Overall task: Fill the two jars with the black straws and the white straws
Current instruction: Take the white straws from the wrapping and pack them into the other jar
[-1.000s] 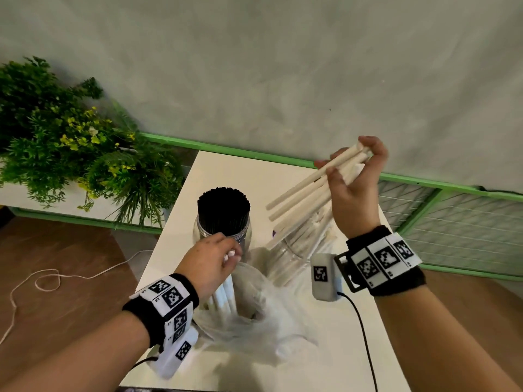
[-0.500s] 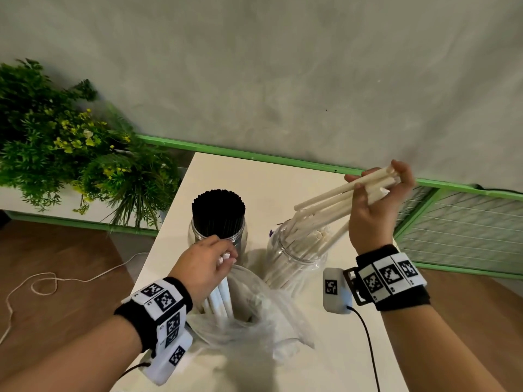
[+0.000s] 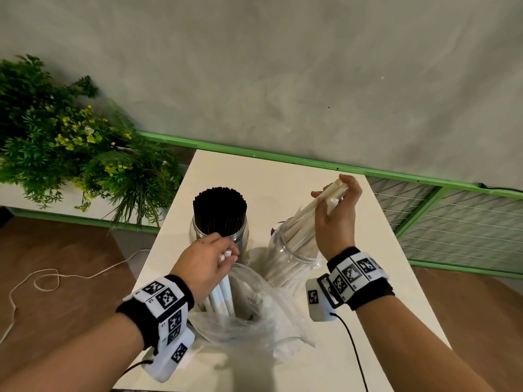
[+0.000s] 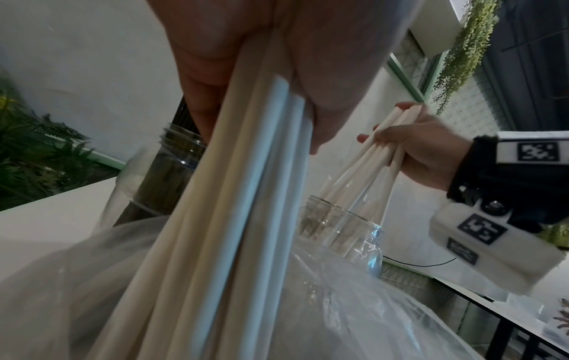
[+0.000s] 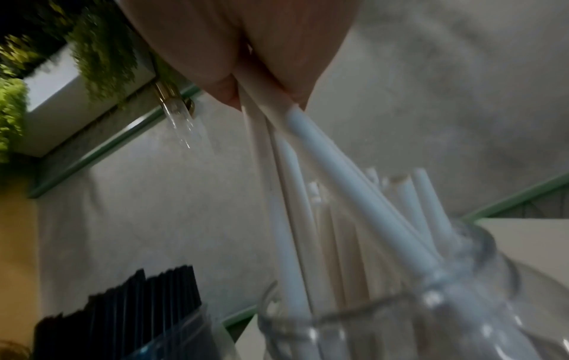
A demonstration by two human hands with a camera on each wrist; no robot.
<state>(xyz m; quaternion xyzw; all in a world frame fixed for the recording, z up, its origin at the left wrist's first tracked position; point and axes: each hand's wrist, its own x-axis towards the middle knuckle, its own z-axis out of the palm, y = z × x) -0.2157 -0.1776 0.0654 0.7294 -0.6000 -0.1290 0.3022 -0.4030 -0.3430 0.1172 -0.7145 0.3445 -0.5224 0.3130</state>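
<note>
Two clear jars stand on the white table (image 3: 226, 171). The left jar (image 3: 243, 236) is packed with black straws (image 3: 219, 209) (image 5: 123, 304). The right jar (image 3: 294, 250) (image 4: 341, 226) (image 5: 400, 316) holds white straws (image 5: 354, 231). My right hand (image 3: 336, 213) (image 4: 415, 146) pinches several white straws (image 3: 314, 205) by their tops, with their lower ends inside the right jar. My left hand (image 3: 206, 261) grips a bundle of white straws (image 3: 220, 295) (image 4: 234, 194) standing in a clear plastic bag (image 3: 254, 321) (image 4: 354, 304) at the table's front.
Green plants (image 3: 70, 154) stand left of the table on a ledge. A green-framed wire grid (image 3: 452, 227) lies to the right, a grey wall behind. A white cord (image 3: 56, 278) loops on the brown floor. A black cable (image 3: 351, 349) runs from the right wrist camera.
My right hand has swung its white straws from nearly level to steep and lowered their ends into the right jar. The left hand stays on the bundle in the bag.
</note>
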